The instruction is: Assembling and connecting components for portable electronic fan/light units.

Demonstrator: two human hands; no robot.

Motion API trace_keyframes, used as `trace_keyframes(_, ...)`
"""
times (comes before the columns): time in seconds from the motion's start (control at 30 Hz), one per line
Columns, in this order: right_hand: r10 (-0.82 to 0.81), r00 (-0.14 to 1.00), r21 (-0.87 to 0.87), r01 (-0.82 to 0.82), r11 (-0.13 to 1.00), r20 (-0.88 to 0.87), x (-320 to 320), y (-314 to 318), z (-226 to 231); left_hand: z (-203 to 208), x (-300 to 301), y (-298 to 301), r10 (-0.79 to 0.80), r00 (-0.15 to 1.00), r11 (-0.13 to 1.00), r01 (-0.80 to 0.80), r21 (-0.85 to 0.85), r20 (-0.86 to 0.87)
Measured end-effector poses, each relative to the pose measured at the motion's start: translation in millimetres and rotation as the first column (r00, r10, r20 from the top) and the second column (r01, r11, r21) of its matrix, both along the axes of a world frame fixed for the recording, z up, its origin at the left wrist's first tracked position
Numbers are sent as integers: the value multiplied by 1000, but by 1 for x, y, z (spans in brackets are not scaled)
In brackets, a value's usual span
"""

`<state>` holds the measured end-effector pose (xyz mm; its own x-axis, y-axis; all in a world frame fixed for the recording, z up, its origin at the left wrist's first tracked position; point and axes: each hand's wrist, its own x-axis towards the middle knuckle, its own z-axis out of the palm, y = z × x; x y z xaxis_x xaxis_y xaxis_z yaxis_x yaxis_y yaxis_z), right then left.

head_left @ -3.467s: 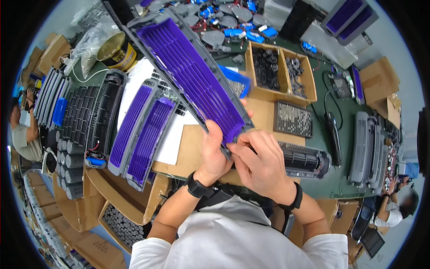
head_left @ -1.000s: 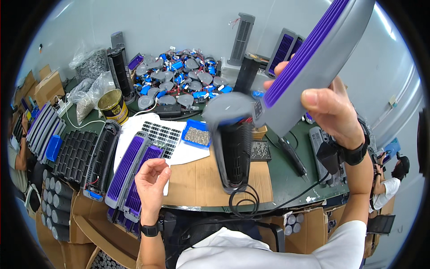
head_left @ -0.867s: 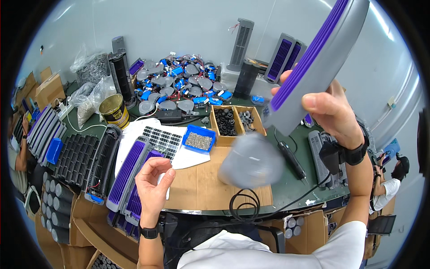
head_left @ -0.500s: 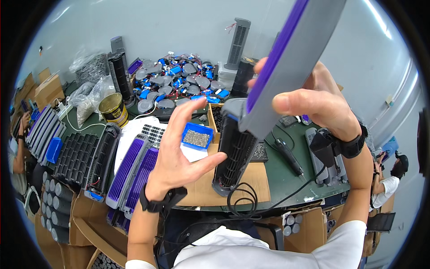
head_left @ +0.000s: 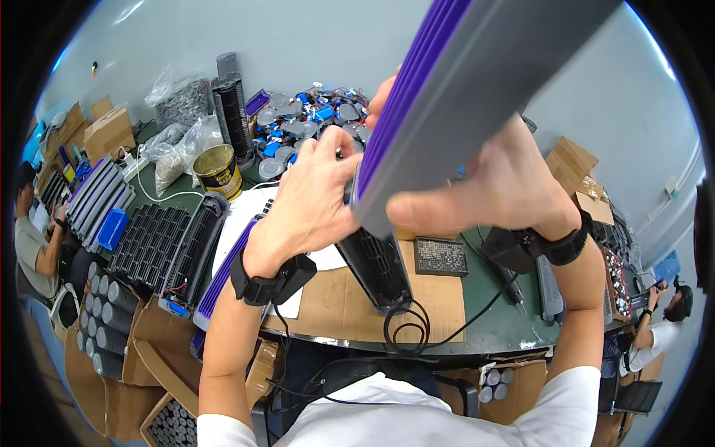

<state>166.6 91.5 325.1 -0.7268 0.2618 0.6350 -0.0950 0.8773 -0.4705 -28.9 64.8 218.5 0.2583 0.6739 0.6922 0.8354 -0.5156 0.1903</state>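
A long grey and purple slatted panel rises toward the top of the picture, tilted to the right. My right hand is closed round it, thumb on the near face and fingertips behind the purple side. Below it a black tower fan body stands tilted on the cardboard. My left hand curls its fingers round the upper end of this body, close against the panel's lower end. The panel and my left hand hide where the two parts meet.
A cardboard sheet covers the table front, with a tray of small metal parts and a looped black cable. A power screwdriver lies right. Purple grilles, black housings and a yellow-black tin stand left. Co-workers sit at both sides.
My left hand has gone from spread fingers to a curled grip at the fan body's top. The panel has come lower and nearer, leaning further right. The view has shifted slightly.
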Motion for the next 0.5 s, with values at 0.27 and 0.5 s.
trace_keyframes(0.27, -79, 981, -348, 12, 937, -177, -27, 24, -8, -4, -49, -23, -300, 941, 890, 335, -310, 156)
trace_keyframes(0.5, -200, 964, -366, 124, 922, -177, -41, 61, -48, -67, -30, -41, 140, 871, 922, 60, -383, 472)
